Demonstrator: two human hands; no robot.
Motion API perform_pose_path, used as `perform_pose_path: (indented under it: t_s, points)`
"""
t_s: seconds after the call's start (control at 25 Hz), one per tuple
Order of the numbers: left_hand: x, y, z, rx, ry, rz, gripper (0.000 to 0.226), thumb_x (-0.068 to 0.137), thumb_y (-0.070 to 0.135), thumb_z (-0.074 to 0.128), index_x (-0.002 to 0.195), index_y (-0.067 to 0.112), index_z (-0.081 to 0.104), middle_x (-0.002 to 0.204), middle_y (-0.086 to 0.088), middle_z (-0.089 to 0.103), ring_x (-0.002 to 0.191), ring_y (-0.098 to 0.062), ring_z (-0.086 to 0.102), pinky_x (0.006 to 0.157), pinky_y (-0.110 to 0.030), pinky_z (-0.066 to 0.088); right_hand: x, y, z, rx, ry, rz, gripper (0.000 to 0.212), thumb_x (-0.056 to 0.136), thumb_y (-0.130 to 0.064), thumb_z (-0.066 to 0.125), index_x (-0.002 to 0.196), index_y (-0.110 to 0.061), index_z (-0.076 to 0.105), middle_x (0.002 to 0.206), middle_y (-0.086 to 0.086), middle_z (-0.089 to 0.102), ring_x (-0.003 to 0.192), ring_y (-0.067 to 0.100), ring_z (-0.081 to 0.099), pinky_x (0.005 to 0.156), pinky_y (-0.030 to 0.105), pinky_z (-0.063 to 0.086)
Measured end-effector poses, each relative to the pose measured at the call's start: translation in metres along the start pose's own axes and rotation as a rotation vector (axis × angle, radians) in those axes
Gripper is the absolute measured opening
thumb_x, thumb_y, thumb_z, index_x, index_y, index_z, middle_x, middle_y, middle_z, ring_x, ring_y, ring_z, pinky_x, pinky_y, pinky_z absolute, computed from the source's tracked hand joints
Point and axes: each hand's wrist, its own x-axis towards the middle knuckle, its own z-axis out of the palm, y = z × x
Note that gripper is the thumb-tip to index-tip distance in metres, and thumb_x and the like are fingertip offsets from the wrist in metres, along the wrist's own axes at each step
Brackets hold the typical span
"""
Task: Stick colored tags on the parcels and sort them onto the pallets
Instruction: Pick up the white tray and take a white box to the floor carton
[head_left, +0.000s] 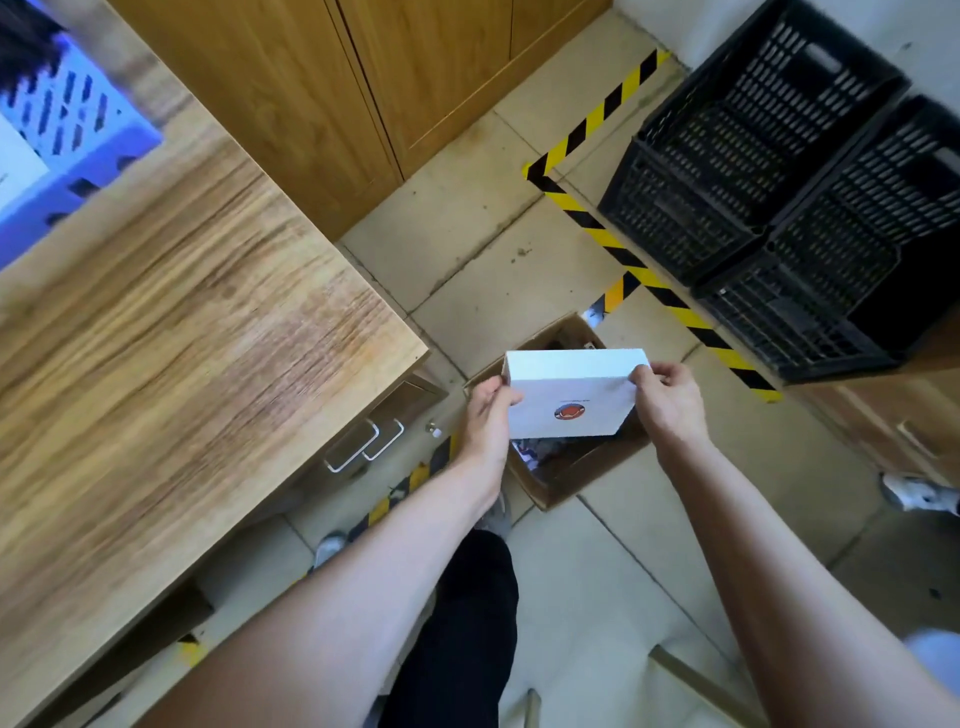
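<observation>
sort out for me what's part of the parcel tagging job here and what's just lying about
Job:
- white parcel, held by left hand and right hand
- open carton on the floor under it
- black crates

Lying about:
- wooden table
- blue basket
- cabinet
- hazard tape
- drawer handles

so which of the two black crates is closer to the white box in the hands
The nearer black crate, lower right of the pair, by the striped floor tape. The other black crate sits farther up, beyond it from the white box.
</observation>
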Motion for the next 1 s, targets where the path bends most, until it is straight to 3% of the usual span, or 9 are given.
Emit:
perform_pose_path:
  t_s: [0.16, 0.36, 0.52, 0.64, 0.76, 0.88, 0.92, 1.0]
  points:
    - [0.005, 0.005, 0.003, 0.061, -0.085, 0.010, 0.037, 0.072, 0.032, 0.050, 0.105, 0.023, 0.064, 0.109, -0.003, 0.067, 0.093, -0.014, 0.059, 0.075, -0.023, 0.042, 0.001, 0.003, 0.000, 0.055, -0.038, -0.002, 0.042, 0.097, -0.019, 0.045, 0.137, -0.012, 0.054, 0.122, 0.009, 0.064, 0.098, 0.026, 0.059, 0.079, 0.034, 0.048]
    - [0.001, 0.003, 0.000, 0.112, -0.097, -0.014, 0.032, 0.100, 0.027, 0.038, 0.124, 0.020, 0.058, 0.101, 0.007, 0.064, 0.087, -0.003, 0.056, 0.068, -0.015, 0.041, -0.008, -0.009, -0.001, 0.031, -0.064, -0.013, 0.055, 0.093, -0.028, 0.041, 0.147, -0.018, 0.046, 0.129, 0.005, 0.063, 0.107, 0.030, 0.063, 0.093, 0.048, 0.055]
    - [-0.010, 0.011, 0.000, 0.154, -0.130, -0.040, 0.020, 0.103, 0.029, 0.034, 0.111, 0.025, 0.053, 0.088, 0.015, 0.057, 0.079, 0.001, 0.053, 0.054, -0.007, 0.042, -0.017, -0.011, -0.005, -0.010, -0.056, -0.023, 0.055, 0.093, -0.025, 0.044, 0.148, -0.017, 0.043, 0.135, 0.007, 0.059, 0.106, 0.030, 0.063, 0.092, 0.049, 0.055]
    - [-0.018, 0.012, -0.002, 0.149, -0.110, -0.045, 0.015, 0.104, 0.029, 0.037, 0.097, 0.028, 0.051, 0.085, 0.015, 0.052, 0.077, 0.002, 0.049, 0.060, -0.012, 0.039, -0.030, -0.009, -0.009, 0.010, -0.047, -0.043, 0.052, 0.097, -0.023, 0.045, 0.149, -0.017, 0.041, 0.125, 0.004, 0.058, 0.089, 0.021, 0.063, 0.079, 0.042, 0.057]
    - [-0.028, 0.014, -0.005, 0.149, -0.087, -0.017, 0.015, 0.098, 0.033, 0.048, 0.109, 0.022, 0.049, 0.091, 0.011, 0.049, 0.083, -0.001, 0.049, 0.067, -0.015, 0.041, -0.049, -0.005, -0.015, 0.075, 0.021, -0.085, 0.044, 0.100, -0.023, 0.045, 0.143, -0.018, 0.045, 0.119, -0.001, 0.058, 0.080, 0.011, 0.057, 0.067, 0.031, 0.048]
    - [-0.041, 0.017, -0.010, 0.158, -0.078, 0.030, 0.034, 0.075, 0.041, 0.055, 0.106, 0.027, 0.049, 0.104, 0.004, 0.052, 0.101, -0.015, 0.054, 0.086, -0.025, 0.044, -0.069, -0.001, -0.023, 0.118, 0.140, -0.109, 0.032, 0.099, -0.024, 0.049, 0.131, -0.017, 0.050, 0.123, 0.006, 0.062, 0.095, 0.017, 0.056, 0.076, 0.031, 0.044]
    - [-0.047, 0.018, -0.013, 0.164, -0.087, 0.016, 0.034, 0.076, 0.041, 0.055, 0.106, 0.027, 0.049, 0.107, 0.003, 0.051, 0.107, -0.018, 0.053, 0.089, -0.026, 0.044, -0.076, 0.001, -0.026, 0.120, 0.167, -0.113, 0.031, 0.100, -0.024, 0.051, 0.130, -0.016, 0.051, 0.123, 0.007, 0.062, 0.098, 0.017, 0.055, 0.079, 0.031, 0.043]
    - [-0.060, 0.022, -0.020, 0.185, -0.127, 0.003, 0.006, 0.093, 0.032, 0.056, 0.096, 0.028, 0.052, 0.101, 0.007, 0.053, 0.105, -0.016, 0.054, 0.082, -0.020, 0.046, -0.091, 0.002, -0.030, 0.104, 0.191, -0.134, 0.035, 0.100, -0.025, 0.051, 0.133, -0.015, 0.052, 0.128, 0.007, 0.060, 0.101, 0.015, 0.052, 0.084, 0.031, 0.043]
